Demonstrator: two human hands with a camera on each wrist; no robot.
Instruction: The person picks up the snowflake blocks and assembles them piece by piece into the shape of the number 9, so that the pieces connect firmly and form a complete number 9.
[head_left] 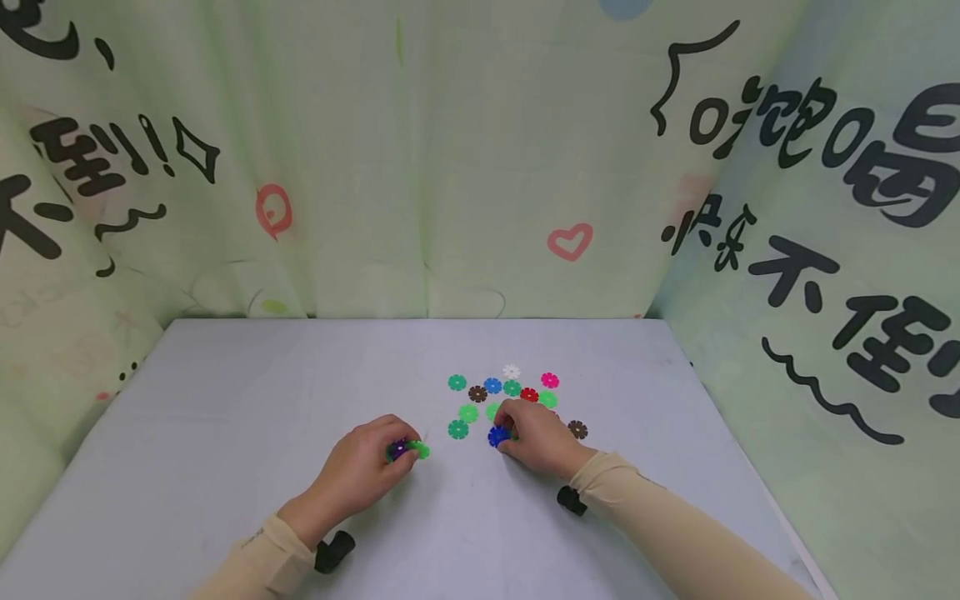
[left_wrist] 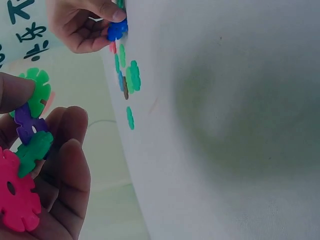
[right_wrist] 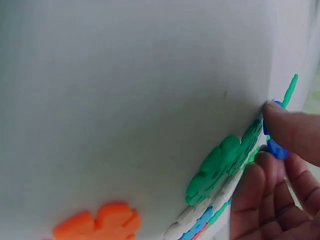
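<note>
With our left hand (head_left: 367,462) we are grasping a short row of toothed plastic discs just above the worktop (head_left: 225,400), well to the left of the scattered pieces. Close up from the left wrist, we are seeing our thumb pressing on a light green disc (left_wrist: 38,92), with a purple disc (left_wrist: 25,124) touching it, then a teal disc (left_wrist: 36,150), and a hot-pink disc (left_wrist: 20,200) lying against the teal one; these are sitting edge to edge along our curled fingers.

With our right hand (head_left: 536,437) we are pinching a dark blue disc (head_left: 497,436) between thumb and fingers, at the near side of the loose group. A bit of green is showing beside it, and we cannot tell whether our fingers are holding that too.

Around and beyond this hand, more discs are lying on the worktop: a white disc (head_left: 512,371) farthest back, a red disc (head_left: 529,394) near the middle, a mid-blue disc (head_left: 492,385) next to a brown disc (head_left: 477,394), and several green ones. A second brown disc (head_left: 577,429) is lying just right of our right hand. From the right wrist, we are also seeing an orange disc (right_wrist: 100,225).
</note>
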